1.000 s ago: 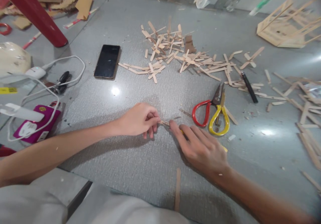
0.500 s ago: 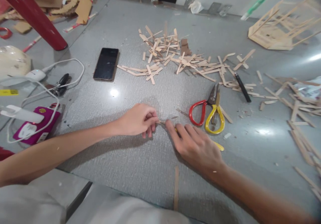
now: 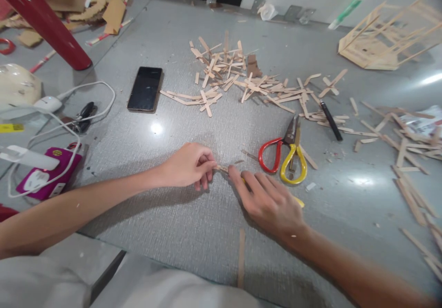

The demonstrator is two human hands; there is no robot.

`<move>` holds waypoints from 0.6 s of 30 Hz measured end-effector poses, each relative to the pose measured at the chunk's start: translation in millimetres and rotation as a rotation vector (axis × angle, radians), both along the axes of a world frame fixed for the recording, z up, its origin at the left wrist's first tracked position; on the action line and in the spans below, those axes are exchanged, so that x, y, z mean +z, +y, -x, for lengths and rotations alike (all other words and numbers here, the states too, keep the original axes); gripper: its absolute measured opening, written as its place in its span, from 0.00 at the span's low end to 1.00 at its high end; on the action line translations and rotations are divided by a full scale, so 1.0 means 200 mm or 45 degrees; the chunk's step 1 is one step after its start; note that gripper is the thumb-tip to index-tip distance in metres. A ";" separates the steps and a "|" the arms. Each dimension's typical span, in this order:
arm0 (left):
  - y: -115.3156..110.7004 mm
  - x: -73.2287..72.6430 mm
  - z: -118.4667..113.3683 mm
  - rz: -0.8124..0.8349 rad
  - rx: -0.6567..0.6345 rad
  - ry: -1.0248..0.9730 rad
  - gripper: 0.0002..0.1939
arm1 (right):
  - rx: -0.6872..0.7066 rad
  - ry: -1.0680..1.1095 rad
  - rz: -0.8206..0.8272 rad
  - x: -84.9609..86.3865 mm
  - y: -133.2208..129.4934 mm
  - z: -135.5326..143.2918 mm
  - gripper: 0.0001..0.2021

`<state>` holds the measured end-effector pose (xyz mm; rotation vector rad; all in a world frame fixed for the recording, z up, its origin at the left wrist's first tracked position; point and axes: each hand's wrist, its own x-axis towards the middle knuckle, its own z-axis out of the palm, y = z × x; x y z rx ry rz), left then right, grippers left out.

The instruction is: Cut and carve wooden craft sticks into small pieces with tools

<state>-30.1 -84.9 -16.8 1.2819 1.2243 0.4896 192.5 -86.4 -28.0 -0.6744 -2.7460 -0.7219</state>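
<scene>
Near the middle of the grey table, my left hand (image 3: pixel 195 165) pinches one end of a small wooden stick piece (image 3: pixel 221 168). My right hand (image 3: pixel 265 197) is closed around a yellow-handled tool (image 3: pixel 299 202), mostly hidden under the palm, with the index fingertip at the stick's other end. Scissors with one red and one yellow handle (image 3: pixel 293 163) lie just beyond my right hand, blades pointing away. A single flat wooden stick (image 3: pixel 241 257) lies near the front edge, below my right hand.
A phone (image 3: pixel 145 89), heaped wooden sticks (image 3: pixel 253 84) and a black pen-like tool (image 3: pixel 331 120) lie farther back. A wooden frame (image 3: pixel 373 50) stands back right. On the left are a red pole (image 3: pixel 51 27), white cable and purple power block (image 3: pixel 51 172).
The view has shifted slightly, so objects on the right sit a little farther left. Both hands keep nearly the same pose, and slightly more of the stick shows between them.
</scene>
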 end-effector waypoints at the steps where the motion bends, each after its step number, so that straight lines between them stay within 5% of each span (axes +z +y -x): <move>1: 0.00 0.00 0.00 -0.001 -0.001 0.000 0.12 | -0.005 -0.003 0.005 0.00 0.00 0.00 0.13; 18: 0.00 0.00 0.00 -0.007 0.033 -0.024 0.11 | -0.117 0.017 -0.018 -0.01 -0.02 0.01 0.13</move>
